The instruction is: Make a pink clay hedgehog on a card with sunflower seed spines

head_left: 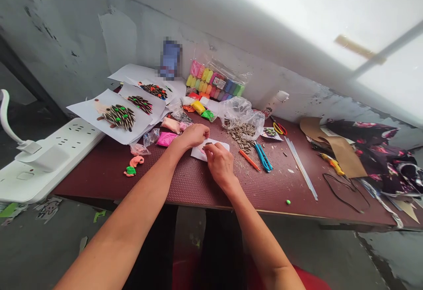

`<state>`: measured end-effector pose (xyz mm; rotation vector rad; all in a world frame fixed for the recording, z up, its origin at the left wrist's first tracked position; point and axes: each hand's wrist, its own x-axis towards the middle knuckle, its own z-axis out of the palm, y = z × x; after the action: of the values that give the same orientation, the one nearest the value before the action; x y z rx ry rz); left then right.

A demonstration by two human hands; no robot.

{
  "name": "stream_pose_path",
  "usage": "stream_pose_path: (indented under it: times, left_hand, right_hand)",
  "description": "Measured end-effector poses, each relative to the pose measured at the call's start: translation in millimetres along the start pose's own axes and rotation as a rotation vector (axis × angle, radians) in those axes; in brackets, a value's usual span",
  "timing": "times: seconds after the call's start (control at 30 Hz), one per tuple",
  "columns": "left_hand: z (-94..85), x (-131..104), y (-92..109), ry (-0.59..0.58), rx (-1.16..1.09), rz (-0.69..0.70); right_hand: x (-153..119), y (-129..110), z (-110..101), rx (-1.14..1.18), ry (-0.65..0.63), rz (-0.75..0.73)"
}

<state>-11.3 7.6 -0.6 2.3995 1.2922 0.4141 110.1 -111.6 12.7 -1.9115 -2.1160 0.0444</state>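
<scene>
A small white card (225, 145) with some pink on it lies on the dark red table, partly hidden by my hands. My left hand (195, 135) is bent over the card's upper left edge, its fingers curled; whatever they hold, if anything, is hidden. My right hand (219, 161) has its thumb and fingers pinched together over the card, around something dark and too small to make out. Striped seeds (243, 135) are heaped to the right of the card, partly in a clear plastic bag (243, 110).
An orange stick (249, 160), a blue cutter (263, 157), scissors (279, 127) and clear glue sticks (301, 169) lie right. Coloured clay packs (214, 80) stand at the wall. Hedgehog pictures (115, 116) and a white power strip (59, 158) are left.
</scene>
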Motion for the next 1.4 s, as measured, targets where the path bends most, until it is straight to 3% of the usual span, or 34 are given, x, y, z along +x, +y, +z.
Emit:
stream_pose_path:
  times: [0.5, 1.17, 1.4]
  left_hand:
    - [-0.1, -0.4, 1.5, -0.008, -0.046, -0.022]
    - [-1.4, -1.4, 2.5, -0.008, -0.021, -0.023]
    - [-1.0, -0.9, 1.1, -0.010, -0.008, -0.010]
  right_hand:
    - [3.3, 3.6, 5.7, 0.067, 0.003, 0.002]
    - [5.1, 2.2, 5.8, -0.013, -0.030, 0.022]
    - [2.1, 2.9, 4.8, 0.071, 0.002, 0.017]
